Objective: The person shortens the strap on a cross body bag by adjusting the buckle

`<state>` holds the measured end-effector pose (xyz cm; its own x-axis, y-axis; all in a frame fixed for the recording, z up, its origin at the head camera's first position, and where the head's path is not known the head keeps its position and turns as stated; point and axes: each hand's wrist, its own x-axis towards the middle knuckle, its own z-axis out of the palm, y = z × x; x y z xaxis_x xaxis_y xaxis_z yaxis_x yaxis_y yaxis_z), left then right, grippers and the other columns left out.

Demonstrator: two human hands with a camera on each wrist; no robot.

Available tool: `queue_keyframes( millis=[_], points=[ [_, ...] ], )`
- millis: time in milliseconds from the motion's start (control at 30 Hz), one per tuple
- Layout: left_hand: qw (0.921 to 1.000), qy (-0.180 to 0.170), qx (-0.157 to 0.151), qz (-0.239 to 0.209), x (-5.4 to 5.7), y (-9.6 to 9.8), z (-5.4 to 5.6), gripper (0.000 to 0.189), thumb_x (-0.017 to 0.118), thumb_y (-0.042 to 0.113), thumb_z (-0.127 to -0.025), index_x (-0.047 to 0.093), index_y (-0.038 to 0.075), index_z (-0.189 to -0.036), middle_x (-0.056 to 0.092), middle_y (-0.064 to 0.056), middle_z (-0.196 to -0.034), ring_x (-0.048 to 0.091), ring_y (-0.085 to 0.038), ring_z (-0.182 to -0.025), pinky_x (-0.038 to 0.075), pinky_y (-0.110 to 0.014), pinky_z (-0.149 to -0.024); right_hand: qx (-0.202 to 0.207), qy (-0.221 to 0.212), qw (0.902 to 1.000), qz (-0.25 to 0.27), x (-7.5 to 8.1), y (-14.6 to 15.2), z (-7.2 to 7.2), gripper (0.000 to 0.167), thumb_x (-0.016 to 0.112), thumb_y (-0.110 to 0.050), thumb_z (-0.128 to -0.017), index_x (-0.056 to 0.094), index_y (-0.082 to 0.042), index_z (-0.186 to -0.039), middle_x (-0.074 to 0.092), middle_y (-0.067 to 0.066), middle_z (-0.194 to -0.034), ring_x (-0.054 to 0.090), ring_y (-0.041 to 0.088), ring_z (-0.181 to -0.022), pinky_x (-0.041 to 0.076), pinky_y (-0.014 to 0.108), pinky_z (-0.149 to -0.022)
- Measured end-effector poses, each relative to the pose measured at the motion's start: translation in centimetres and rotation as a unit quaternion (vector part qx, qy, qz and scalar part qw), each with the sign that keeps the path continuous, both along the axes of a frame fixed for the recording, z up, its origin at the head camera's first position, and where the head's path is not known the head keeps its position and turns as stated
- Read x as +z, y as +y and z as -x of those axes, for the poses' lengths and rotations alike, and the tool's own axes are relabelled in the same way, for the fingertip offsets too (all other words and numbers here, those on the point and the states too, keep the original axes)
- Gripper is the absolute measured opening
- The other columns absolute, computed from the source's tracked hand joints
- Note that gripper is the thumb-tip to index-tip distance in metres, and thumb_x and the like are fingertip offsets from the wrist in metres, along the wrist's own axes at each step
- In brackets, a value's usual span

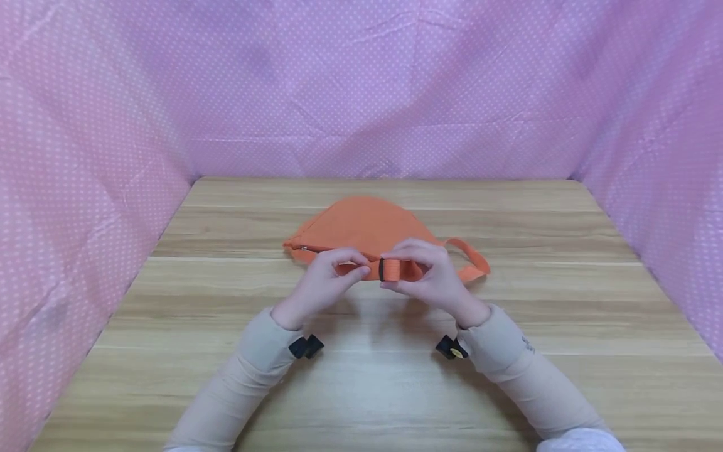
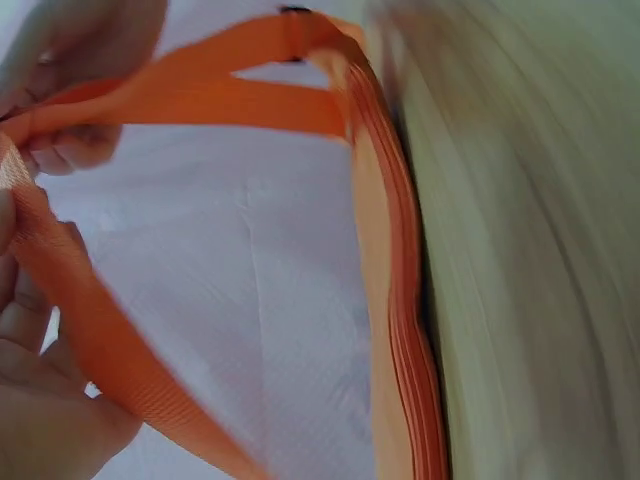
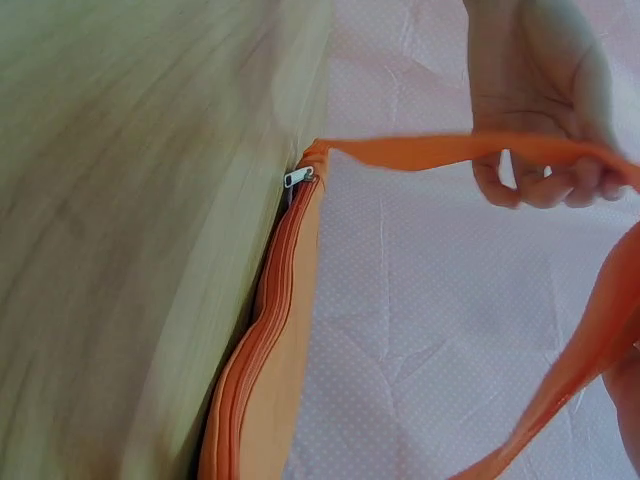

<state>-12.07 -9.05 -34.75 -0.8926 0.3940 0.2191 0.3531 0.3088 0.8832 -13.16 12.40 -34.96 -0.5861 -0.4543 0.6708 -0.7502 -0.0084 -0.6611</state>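
An orange half-moon bag (image 1: 367, 220), much like a waist bag, lies on the table with its zipper edge towards me. My left hand (image 1: 322, 282) pinches its orange strap (image 2: 130, 350) between thumb and fingers, just left of a black slider (image 1: 381, 270). Beside it, my right hand (image 1: 432, 276) grips the strap where it loops through that slider. The held webbing is raised in front of the bag. In the right wrist view, a silver zipper pull (image 3: 298, 177) sits at one end of the zipper (image 3: 255, 340). A second black strap fitting (image 2: 295, 12) shows near the bag's other end.
A wood-grain table (image 1: 169, 351) carries the bag. Pink polka-dot cloth (image 1: 361, 81) hangs behind the table and along both sides. Both wrists wear pale bands with small black devices (image 1: 307, 346) on their inner sides.
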Motion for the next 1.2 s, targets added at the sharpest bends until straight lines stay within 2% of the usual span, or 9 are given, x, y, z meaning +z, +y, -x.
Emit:
queue_keyframes(
  millis=[167, 333, 467, 700, 900, 1000, 1200],
  points=[
    [0.9971, -0.041, -0.017, -0.062, 0.2, 0.2, 0.0, 0.008, 0.066, 0.005, -0.087, 0.070, 0.002, -0.092, 0.068, -0.004, -0.088, 0.059, -0.011, -0.077, 0.050, -0.024, -0.071, 0.004, 0.006, 0.9999, -0.008, 0.0, -0.1, 0.1, 0.041, 0.081, 0.010, -0.063, 0.067, 0.005, -0.101, 0.066, 0.012, -0.093, 0.059, 0.012, -0.089, 0.049, 0.023, -0.079],
    [0.9917, -0.090, -0.006, -0.092, 0.5, 0.4, -0.1, 0.011, 0.066, 0.001, -0.085, 0.069, -0.004, -0.095, 0.066, 0.002, -0.083, 0.058, -0.008, -0.073, 0.050, -0.023, -0.070, -0.003, 0.002, 0.9999, -0.016, -0.2, -0.3, 0.0, 0.041, 0.082, 0.009, -0.062, 0.067, 0.005, -0.101, 0.066, 0.012, -0.094, 0.059, 0.012, -0.089, 0.048, 0.024, -0.080],
    [0.9885, -0.114, -0.012, -0.099, 0.6, 0.6, -0.1, 0.013, 0.066, 0.001, -0.086, 0.067, -0.006, -0.096, 0.067, 0.000, -0.085, 0.061, -0.010, -0.076, 0.052, -0.024, -0.074, 0.000, 0.008, 0.9997, -0.025, -0.3, -0.7, 0.2, 0.042, 0.082, 0.008, -0.062, 0.068, 0.001, -0.101, 0.067, 0.011, -0.093, 0.060, 0.013, -0.089, 0.047, 0.026, -0.081],
    [0.9874, -0.117, -0.009, -0.106, 0.3, 0.3, 0.1, 0.016, 0.068, 0.006, -0.086, 0.067, -0.006, -0.097, 0.067, 0.001, -0.083, 0.061, -0.009, -0.074, 0.051, -0.023, -0.071, 0.000, 0.024, 0.9984, -0.052, 0.0, -1.0, 0.4, 0.047, 0.083, 0.005, -0.063, 0.065, 0.000, -0.106, 0.067, 0.013, -0.097, 0.060, 0.016, -0.089, 0.048, 0.027, -0.081],
    [0.9867, -0.112, -0.009, -0.117, 0.5, 0.1, 0.0, 0.016, 0.067, 0.005, -0.086, 0.067, -0.006, -0.098, 0.067, 0.004, -0.083, 0.062, -0.008, -0.074, 0.052, -0.022, -0.070, -0.034, -0.019, 0.9947, -0.095, 0.2, 0.2, 0.0, 0.065, 0.084, 0.001, -0.065, 0.055, -0.001, -0.123, 0.063, 0.011, -0.105, 0.059, 0.018, -0.096, 0.047, 0.027, -0.088],
    [0.9874, -0.108, -0.008, -0.115, 0.7, 0.1, 0.0, 0.014, 0.066, 0.004, -0.087, 0.067, -0.006, -0.098, 0.066, 0.007, -0.083, 0.061, -0.007, -0.074, 0.052, -0.022, -0.070, -0.044, -0.028, 0.9933, -0.103, 0.2, 0.8, -0.1, 0.056, 0.079, 0.004, -0.070, 0.057, 0.000, -0.121, 0.063, 0.011, -0.106, 0.060, 0.017, -0.097, 0.049, 0.027, -0.089],
    [0.9882, -0.099, -0.008, -0.116, 1.0, 0.1, 0.1, 0.015, 0.067, 0.004, -0.086, 0.066, -0.006, -0.097, 0.066, 0.004, -0.084, 0.059, -0.007, -0.073, 0.051, -0.021, -0.070, -0.067, -0.031, 0.9916, -0.106, 0.3, 1.2, -0.1, 0.035, 0.068, 0.008, -0.081, 0.060, 0.001, -0.114, 0.065, 0.010, -0.102, 0.060, 0.014, -0.090, 0.052, 0.032, -0.082]
  ],
)
